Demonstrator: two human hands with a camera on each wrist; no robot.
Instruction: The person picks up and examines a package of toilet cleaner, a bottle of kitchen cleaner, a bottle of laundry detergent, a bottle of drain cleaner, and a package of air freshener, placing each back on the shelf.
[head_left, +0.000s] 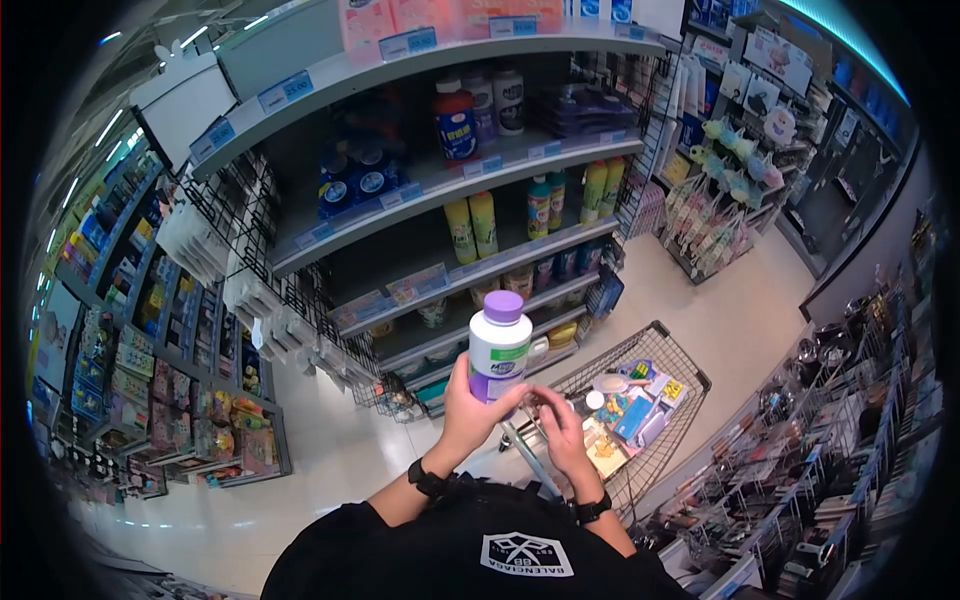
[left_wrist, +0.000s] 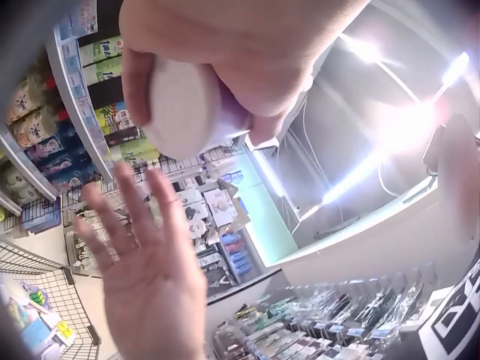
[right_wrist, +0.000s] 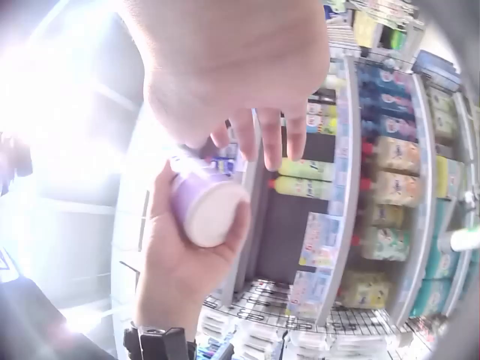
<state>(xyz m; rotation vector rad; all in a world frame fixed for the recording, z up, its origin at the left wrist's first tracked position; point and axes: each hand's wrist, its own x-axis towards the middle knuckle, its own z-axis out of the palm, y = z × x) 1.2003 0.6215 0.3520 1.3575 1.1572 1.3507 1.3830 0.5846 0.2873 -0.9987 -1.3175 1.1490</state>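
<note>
My left hand (head_left: 470,405) grips a white bottle (head_left: 500,350) with a purple cap and a purple and green label, upright in front of my chest. In the left wrist view the bottle's white base (left_wrist: 178,112) faces the camera, with fingers and thumb wrapped round its sides. Close beside the bottle's lower part is my right hand (head_left: 563,432). In the left wrist view its palm is turned up and its fingers are spread, with nothing in them. The right wrist view has those fingers (right_wrist: 271,139) extended near the bottle.
A wire shopping cart (head_left: 680,395) with mixed packages stands just ahead to the right. Shelves in front carry yellow-green bottles (head_left: 470,228), a red-and-blue bottle (head_left: 455,120) and blue tubs (head_left: 370,180). Hanging goods (head_left: 830,430) line the right side.
</note>
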